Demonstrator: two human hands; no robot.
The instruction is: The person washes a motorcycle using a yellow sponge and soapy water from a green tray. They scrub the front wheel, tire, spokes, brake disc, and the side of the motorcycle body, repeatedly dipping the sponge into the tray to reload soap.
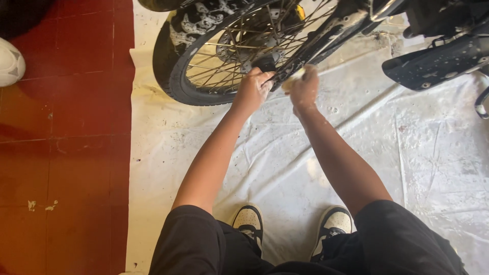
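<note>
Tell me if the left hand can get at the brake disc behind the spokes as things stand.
Probably not cleanly. The left hand grips the wheel at the spokes, and the brake disc sits behind them; the crossing spokes leave only narrow gaps, so at most fingertips might slip through.

A single head-worn camera looks steeply down from above the person's own body. Their knees and shoes [290,226] fill the lower frame; both forearms run up to the motorcycle wheel [224,56] at the upper centre, close by. Red tiled floor [61,153] fills the left side, white sheet [407,153] the right.
</note>
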